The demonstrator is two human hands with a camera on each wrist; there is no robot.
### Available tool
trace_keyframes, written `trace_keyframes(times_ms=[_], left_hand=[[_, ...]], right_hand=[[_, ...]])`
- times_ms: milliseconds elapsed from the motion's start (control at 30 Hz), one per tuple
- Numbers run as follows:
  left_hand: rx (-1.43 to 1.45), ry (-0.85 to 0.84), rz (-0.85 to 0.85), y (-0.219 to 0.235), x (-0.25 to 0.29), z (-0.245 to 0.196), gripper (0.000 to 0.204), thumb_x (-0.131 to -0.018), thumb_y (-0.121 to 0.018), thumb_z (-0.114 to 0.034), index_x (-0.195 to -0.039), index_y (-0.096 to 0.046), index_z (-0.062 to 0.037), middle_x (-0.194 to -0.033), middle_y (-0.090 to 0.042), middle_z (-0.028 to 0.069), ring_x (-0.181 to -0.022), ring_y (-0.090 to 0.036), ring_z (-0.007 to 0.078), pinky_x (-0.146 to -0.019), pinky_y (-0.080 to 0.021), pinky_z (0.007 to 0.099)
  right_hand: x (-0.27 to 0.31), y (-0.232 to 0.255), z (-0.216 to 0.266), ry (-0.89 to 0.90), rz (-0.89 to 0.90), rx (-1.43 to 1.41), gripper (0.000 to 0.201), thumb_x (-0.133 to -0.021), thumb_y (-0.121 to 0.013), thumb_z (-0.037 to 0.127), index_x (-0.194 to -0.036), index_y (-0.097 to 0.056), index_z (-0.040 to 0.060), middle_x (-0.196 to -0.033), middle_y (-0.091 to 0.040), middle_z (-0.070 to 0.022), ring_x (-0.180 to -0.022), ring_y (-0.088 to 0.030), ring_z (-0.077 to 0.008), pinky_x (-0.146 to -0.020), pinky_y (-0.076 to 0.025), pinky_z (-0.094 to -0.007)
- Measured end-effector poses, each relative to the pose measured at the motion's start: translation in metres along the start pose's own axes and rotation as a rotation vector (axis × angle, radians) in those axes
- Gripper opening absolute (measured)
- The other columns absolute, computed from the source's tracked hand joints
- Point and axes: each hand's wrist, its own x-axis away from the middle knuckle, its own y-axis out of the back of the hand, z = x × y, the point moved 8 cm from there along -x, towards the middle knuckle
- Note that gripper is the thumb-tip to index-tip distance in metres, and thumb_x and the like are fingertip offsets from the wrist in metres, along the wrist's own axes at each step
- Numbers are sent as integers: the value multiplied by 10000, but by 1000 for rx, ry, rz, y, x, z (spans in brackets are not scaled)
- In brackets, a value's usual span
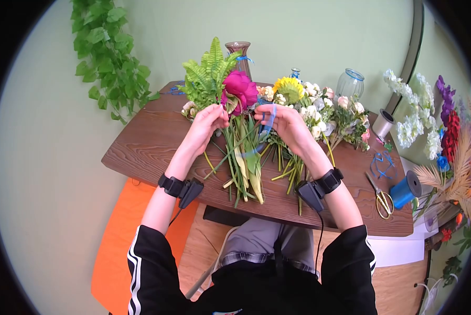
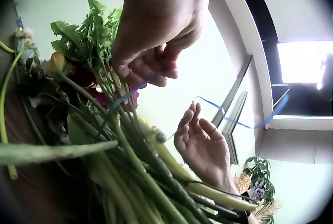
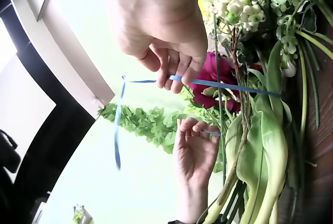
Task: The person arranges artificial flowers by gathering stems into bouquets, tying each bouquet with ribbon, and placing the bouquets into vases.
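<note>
Left hand [image 1: 210, 119] is pinching one part of a thin, flat blue ribbon [image 3: 239, 87] between thumb and fingers. Right hand [image 1: 285, 122] is holding another part of it in bent fingers, as I am seeing from my distant place. The ribbon is running across a bundle [image 1: 238, 140] of long green stems with a large magenta flower [image 1: 241, 92] and bright green fern leaves [image 1: 208, 73]. This bundle is lying around the middle of a dark brown wooden table [image 1: 151, 136], its stems pointing to the near edge. Whether the left hand is also touching the stems, I cannot tell. Toward the near right corner, gold-handled metal scissors [image 1: 384, 203] are lying near a blue spool [image 1: 403, 191].
</note>
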Motion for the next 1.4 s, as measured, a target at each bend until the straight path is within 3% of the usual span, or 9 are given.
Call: trace_keyframes(times_ms=[200,433,667,767,1000,1033,1133,1300,1400], left_hand=[[77,10,-28,-7,-2,-12,174,-856,-451,-222,-783,-501,-72,-761,-520,11,-683,-494,86,-674,-427,238],[-73,69,-47,-7,1,1,254,-833,-487,-149,-1032,-528,3,-889,-562,37,-756,-521,79,-743,-433,223],[-203,16,-23,-3,6,0,279,-798,-519,-72,-1065,-500,5,-892,-573,67,-781,-532,92,-729,-432,215],[-98,-50,-58,-4,7,-8,343,-791,-529,-65,-1117,-433,-17,-861,-577,81,-771,-537,98,-717,-435,217],[-235,-171,-46,-24,-1,-39,377,-788,-525,-44,-1118,-342,-45,-837,-581,88,-801,-543,121,-741,-425,250],[-272,-184,-32,-28,-3,-43,373,-789,-523,-43,-1114,-340,-45,-838,-582,87,-807,-544,123,-745,-423,255],[-363,-214,15,-41,-9,-55,382,-782,-532,-47,-1107,-331,-44,-831,-588,78,-823,-542,120,-757,-410,258],[-495,-253,89,-62,-15,-62,382,-773,-541,-48,-1091,-330,-32,-810,-598,86,-822,-549,122,-757,-418,259],[-455,-222,108,-63,-17,-55,345,-786,-518,-37,-1081,-340,-35,-822,-597,82,-851,-544,126,-764,-420,254]], right_hand=[[0,1,12,114,-95,125,214,-791,-482,47,-986,-537,-21,-948,-571,-94,-845,-552,-129,-744,-427,-230],[0,13,22,196,-238,182,191,-791,-522,73,-959,-499,-15,-923,-574,-98,-805,-568,-142,-687,-449,-229],[5,16,36,250,-309,145,226,-800,-524,107,-984,-466,-11,-862,-582,-111,-714,-586,-156,-606,-468,-232],[-2,12,31,173,-206,163,207,-802,-526,123,-960,-488,-5,-822,-590,-100,-702,-582,-140,-593,-463,-224],[-8,-18,5,-32,85,402,188,-790,-555,187,-887,-547,27,-766,-584,-35,-715,-551,-92,-606,-429,-202],[-7,-25,6,-35,111,436,190,-776,-575,201,-871,-561,38,-779,-577,-15,-744,-531,-83,-632,-416,-209],[-9,-39,10,283,156,667,184,-765,-587,204,-841,-569,37,-789,-570,-7,-750,-521,-79,-633,-409,-209],[-13,-45,-15,5,155,564,167,-744,-602,157,-821,-578,11,-741,-582,-40,-691,-527,-95,-627,-421,-240],[-14,-43,-8,139,75,716,153,-748,-598,139,-826,-594,7,-694,-561,-5,-649,-506,-63,-600,-410,-203]])
